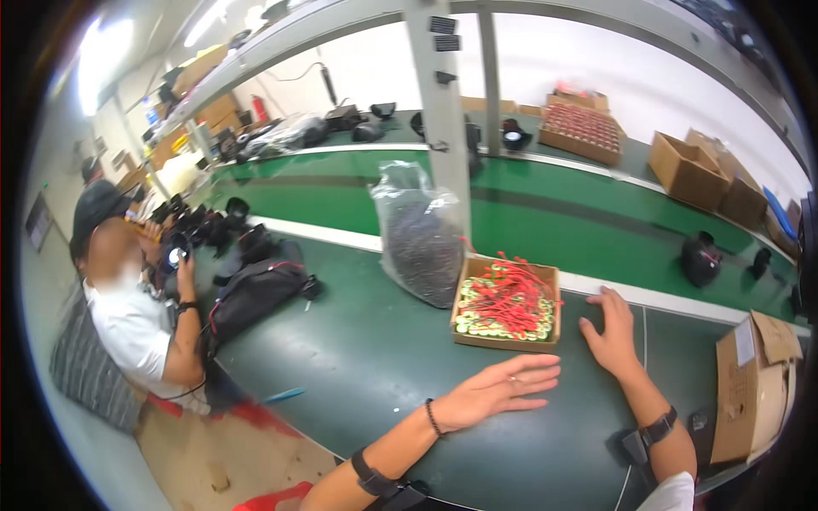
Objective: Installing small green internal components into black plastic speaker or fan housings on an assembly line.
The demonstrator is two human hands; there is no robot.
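My left hand [503,389] hovers over the dark green table just in front of a small cardboard box, fingers stretched out and holding nothing. To the right of that box is my right hand [610,328], its thumb and fingers apart with nothing between them. The shallow cardboard box [504,344] is filled with cylindrical battery cells [477,326] in pale green wrap, with a tangle of red wires [516,289] over them. Just behind and left of it stands a clear plastic bag [419,243] full of small dark parts that I cannot make out.
A green conveyor belt [545,221] runs behind the table. Black round parts [700,258] sit on it at right. An open carton [750,383] stands at the right edge. At left, a co-worker [141,315] handles a headlamp-like part beside a black bag [260,294].
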